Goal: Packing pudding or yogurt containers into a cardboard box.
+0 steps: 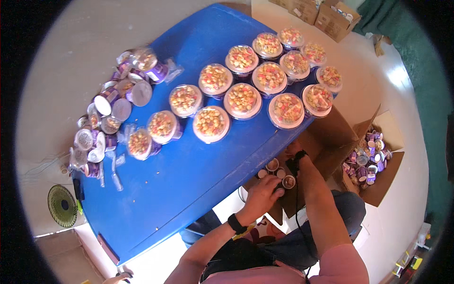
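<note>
My left hand (263,194) is beside the blue table's near edge, over an open cardboard box (329,137). Its fingers curl against a cluster of small round cups and seem to close on a small cup (288,181) at the fingertips. Another small cup (272,164) sits just beyond them. Deeper in the box is my right hand (294,147), its fingers in shadow and mostly hidden. Several snack cups (211,124) with clear domed lids stand upright in rows on the table, showing yellow and pink pieces under the lids.
On the blue table (189,170), a loose heap of purple cups (111,106) lies at the left. A second cardboard box (392,173) full of purple cups stands at the right. More boxes (336,21) are at the back, and a fan (62,206) is at the far left.
</note>
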{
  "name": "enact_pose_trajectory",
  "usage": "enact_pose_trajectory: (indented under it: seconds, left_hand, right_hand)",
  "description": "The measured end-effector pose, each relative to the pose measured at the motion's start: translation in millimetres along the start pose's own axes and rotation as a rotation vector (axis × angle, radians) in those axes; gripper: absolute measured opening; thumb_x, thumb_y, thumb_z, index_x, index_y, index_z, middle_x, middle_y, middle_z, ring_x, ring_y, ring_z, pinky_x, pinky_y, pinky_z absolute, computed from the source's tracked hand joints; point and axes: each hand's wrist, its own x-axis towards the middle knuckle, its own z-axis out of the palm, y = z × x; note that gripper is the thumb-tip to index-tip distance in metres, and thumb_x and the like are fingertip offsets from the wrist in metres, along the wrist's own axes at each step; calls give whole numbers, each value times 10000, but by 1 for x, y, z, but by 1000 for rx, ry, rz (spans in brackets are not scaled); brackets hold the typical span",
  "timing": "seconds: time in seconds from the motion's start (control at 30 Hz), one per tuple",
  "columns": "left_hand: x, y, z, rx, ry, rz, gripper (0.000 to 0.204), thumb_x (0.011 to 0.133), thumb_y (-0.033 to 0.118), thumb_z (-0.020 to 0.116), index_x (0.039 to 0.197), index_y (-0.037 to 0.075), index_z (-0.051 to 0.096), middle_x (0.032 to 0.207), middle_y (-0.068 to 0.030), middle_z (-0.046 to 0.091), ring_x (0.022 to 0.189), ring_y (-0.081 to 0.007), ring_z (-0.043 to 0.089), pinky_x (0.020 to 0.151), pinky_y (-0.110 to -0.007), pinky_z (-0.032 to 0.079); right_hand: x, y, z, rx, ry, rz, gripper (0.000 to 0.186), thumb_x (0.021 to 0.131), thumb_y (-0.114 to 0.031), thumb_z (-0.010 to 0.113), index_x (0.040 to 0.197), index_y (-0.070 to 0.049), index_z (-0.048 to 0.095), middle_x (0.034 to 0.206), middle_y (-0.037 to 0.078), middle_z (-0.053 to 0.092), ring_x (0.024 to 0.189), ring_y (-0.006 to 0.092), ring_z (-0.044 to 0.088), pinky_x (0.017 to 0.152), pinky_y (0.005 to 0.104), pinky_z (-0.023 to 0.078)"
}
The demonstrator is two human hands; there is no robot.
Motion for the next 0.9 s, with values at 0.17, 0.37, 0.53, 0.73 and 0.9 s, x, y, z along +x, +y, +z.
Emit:
enact_pose_trajectory:
  seconds: [0.17, 0.37, 0.53, 0.73, 0.9]
  left_hand:
    - [-41, 42, -73, 281, 281, -78, 310, 783, 111, 709, 1079, 65, 629, 1030, -123, 618, 948, -322, 608, 796, -405, 507]
    - [16, 97, -122, 654, 904, 139, 497, 694, 6, 733, 1164, 74, 586, 1198, -187, 505, 1061, -353, 521, 900, -440, 417]
    - [15, 47, -164, 799, 818, -20, 579, 725, -36, 674, 1267, 107, 528, 1338, -203, 411, 1190, -409, 444, 959, -463, 421]
    - [-15, 64, -136, 617, 712, 52, 472, 796, 5, 643, 1253, 45, 531, 1225, -241, 487, 1108, -415, 494, 926, -463, 426]
    - [-16, 41, -41, -378, 342, -210, 416, 941, 202, 554, 1321, 63, 459, 1241, -145, 524, 1108, -285, 531, 913, -388, 463]
  right_hand:
    - [10, 31, 252, -743, -71, -172, 132, 884, -135, 580, 990, -63, 614, 705, 68, 597, 529, 178, 553, 406, 324, 424]
    - [28, 29, 94, -1001, 269, -562, 144, 886, -167, 599, 848, -29, 617, 713, 87, 605, 558, 180, 580, 430, 322, 424]
    - [-21, 1, 242, -725, 36, -338, 225, 870, -223, 651, 862, 0, 624, 720, 88, 609, 544, 162, 556, 431, 305, 409]
    - [-112, -66, 280, -419, 103, -229, 305, 856, -280, 675, 945, 11, 653, 751, 86, 628, 573, 140, 570, 437, 296, 419]
    - [-143, -88, 232, -255, 50, -128, 257, 877, -238, 646, 1001, -14, 671, 790, 69, 653, 615, 143, 594, 497, 288, 457]
